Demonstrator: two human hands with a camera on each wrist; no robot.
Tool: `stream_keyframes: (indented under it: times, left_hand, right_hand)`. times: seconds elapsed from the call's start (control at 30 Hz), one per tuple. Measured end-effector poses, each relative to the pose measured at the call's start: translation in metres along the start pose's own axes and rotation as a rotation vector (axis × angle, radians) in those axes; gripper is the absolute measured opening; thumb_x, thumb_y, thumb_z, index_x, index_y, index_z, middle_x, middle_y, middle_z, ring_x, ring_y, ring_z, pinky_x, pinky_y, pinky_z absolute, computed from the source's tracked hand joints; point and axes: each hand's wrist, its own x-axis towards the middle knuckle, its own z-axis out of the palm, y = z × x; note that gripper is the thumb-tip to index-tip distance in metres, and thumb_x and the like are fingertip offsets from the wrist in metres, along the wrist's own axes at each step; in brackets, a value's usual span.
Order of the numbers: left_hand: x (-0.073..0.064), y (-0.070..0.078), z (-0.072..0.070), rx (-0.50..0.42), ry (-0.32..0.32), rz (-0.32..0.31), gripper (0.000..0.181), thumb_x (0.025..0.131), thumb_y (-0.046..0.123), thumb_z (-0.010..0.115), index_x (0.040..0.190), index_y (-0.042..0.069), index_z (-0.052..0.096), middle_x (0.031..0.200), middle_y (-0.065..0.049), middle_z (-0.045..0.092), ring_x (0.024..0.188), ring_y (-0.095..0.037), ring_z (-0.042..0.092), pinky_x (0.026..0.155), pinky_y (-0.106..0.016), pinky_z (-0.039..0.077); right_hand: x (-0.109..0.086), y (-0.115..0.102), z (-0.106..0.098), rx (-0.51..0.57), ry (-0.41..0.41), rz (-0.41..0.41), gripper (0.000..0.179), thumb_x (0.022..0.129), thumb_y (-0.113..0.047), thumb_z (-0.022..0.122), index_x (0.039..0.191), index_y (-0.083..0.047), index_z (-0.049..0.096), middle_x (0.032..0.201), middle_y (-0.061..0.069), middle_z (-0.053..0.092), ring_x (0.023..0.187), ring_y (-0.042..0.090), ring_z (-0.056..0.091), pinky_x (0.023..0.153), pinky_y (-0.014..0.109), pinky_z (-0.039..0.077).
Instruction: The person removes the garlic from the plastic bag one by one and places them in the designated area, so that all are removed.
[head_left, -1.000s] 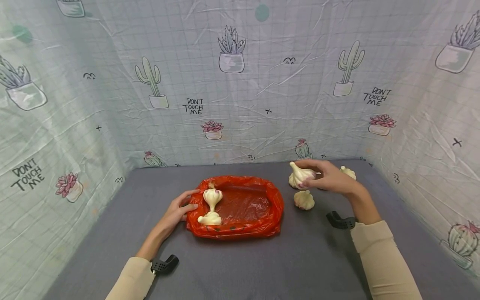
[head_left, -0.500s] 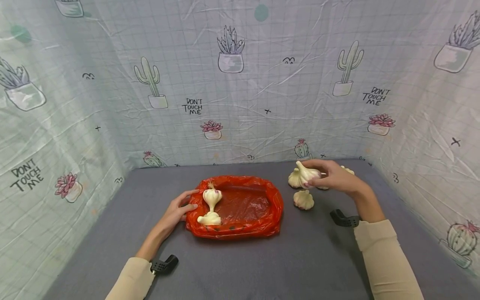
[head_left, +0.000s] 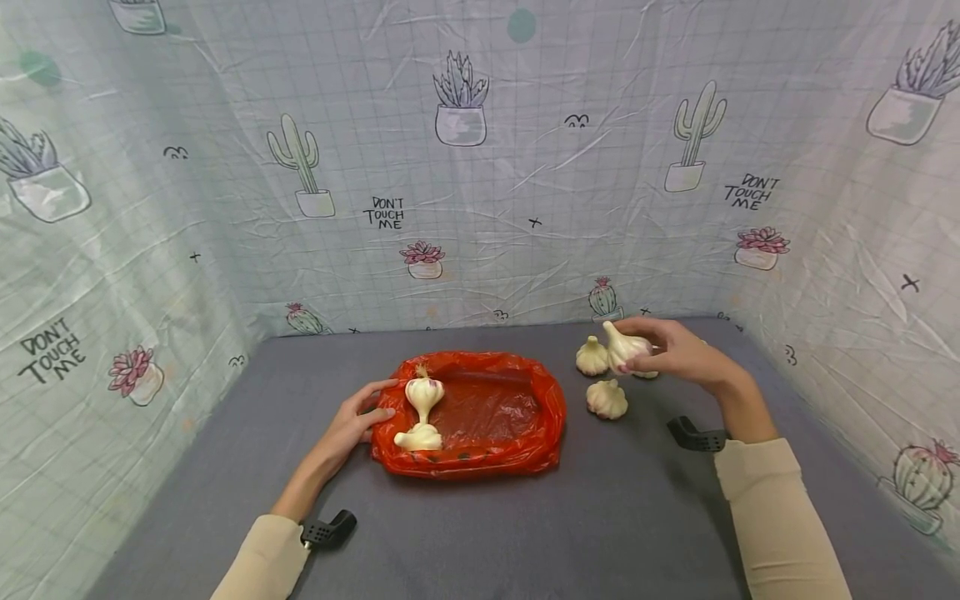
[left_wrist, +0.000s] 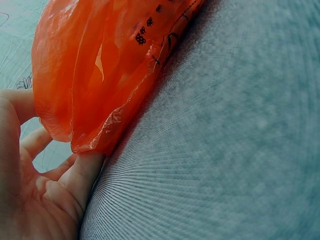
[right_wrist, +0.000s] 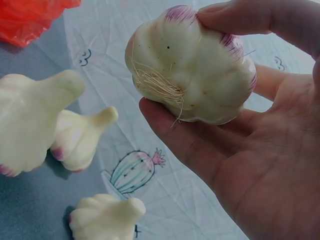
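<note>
A garlic bulb [head_left: 626, 347] is held between the thumb and fingers of my right hand [head_left: 678, 350], raised over the table's back right. The right wrist view shows this bulb's rooty base [right_wrist: 190, 75], with purple streaks near the thumb. Below and left of it, one garlic bulb [head_left: 592, 357] and another bulb [head_left: 606, 400] lie on the table. More bulbs are partly hidden behind my hand. With fairly straight, spread fingers, my left hand [head_left: 355, 419] touches the left end of a red plastic bag [head_left: 551, 425], spread open like a basin. Inside, at its left, lie two garlic bulbs [head_left: 424, 392].
The grey tabletop [head_left: 480, 533] extends around the bag. A patterned curtain [head_left: 525, 167] with cactus drawings encloses the back and both sides. Black wrist mounts [head_left: 330, 529] stick out from both forearms.
My right hand has shifted slightly right with the garlic bulb, uncovering more of the bulb on the table behind it. The left hand and red bag stay in place.
</note>
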Motion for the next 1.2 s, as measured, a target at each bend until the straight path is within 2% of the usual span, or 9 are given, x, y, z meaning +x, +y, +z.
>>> stream_keyframes:
  times: [0.23, 0.37, 0.7, 0.97, 1.2]
  left_hand:
    - [0.0, 0.001, 0.0, -0.004, -0.003, 0.002, 0.056, 0.103, 0.022, 0.064, 0.155, 0.013, 0.045, 0.148, -0.029, 0.046, 0.103, -0.018, 0.07, 0.078, -0.036, 0.064]
    - [0.0, 0.001, 0.0, -0.01, -0.005, 0.002, 0.056, 0.103, 0.022, 0.064, 0.155, 0.013, 0.045, 0.148, -0.029, 0.046, 0.103, -0.018, 0.07, 0.078, -0.036, 0.064]
    - [-0.001, 0.002, 0.0, -0.006, -0.005, 0.002, 0.056, 0.103, 0.022, 0.063, 0.155, 0.014, 0.045, 0.148, -0.028, 0.046, 0.104, -0.019, 0.07, 0.079, -0.036, 0.064]
    - [-0.001, 0.001, 0.001, -0.004, 0.001, -0.005, 0.057, 0.102, 0.021, 0.063, 0.155, 0.013, 0.045, 0.148, -0.028, 0.046, 0.103, -0.018, 0.07, 0.078, -0.036, 0.064]
    - [-0.001, 0.001, 0.001, 0.004, 0.002, 0.0, 0.056, 0.103, 0.021, 0.063, 0.155, 0.013, 0.045, 0.147, -0.028, 0.047, 0.102, -0.017, 0.071, 0.077, -0.036, 0.064]
  right_hand:
    - [-0.003, 0.003, -0.004, 0.008, 0.017, 0.007, 0.058, 0.094, -0.011, 0.075, 0.146, -0.001, 0.052, 0.132, 0.021, 0.058, 0.101, 0.011, 0.062, 0.081, 0.034, 0.057]
    - [-0.005, 0.005, -0.006, 0.004, 0.027, 0.007, 0.057, 0.094, -0.011, 0.075, 0.146, 0.0, 0.052, 0.131, 0.02, 0.057, 0.102, 0.011, 0.06, 0.081, 0.032, 0.057]
    - [-0.006, 0.016, -0.011, 0.012, 0.019, 0.02, 0.059, 0.093, -0.008, 0.074, 0.146, 0.002, 0.049, 0.147, 0.03, 0.05, 0.101, 0.008, 0.064, 0.08, 0.032, 0.058]
    - [-0.01, 0.023, -0.014, -0.044, 0.022, 0.026, 0.057, 0.094, -0.011, 0.074, 0.145, 0.001, 0.051, 0.149, 0.03, 0.05, 0.11, 0.001, 0.058, 0.085, 0.028, 0.054]
    - [-0.01, 0.029, -0.017, -0.064, 0.023, 0.055, 0.059, 0.094, -0.013, 0.075, 0.146, 0.0, 0.05, 0.149, 0.028, 0.051, 0.11, 0.006, 0.058, 0.085, 0.028, 0.053]
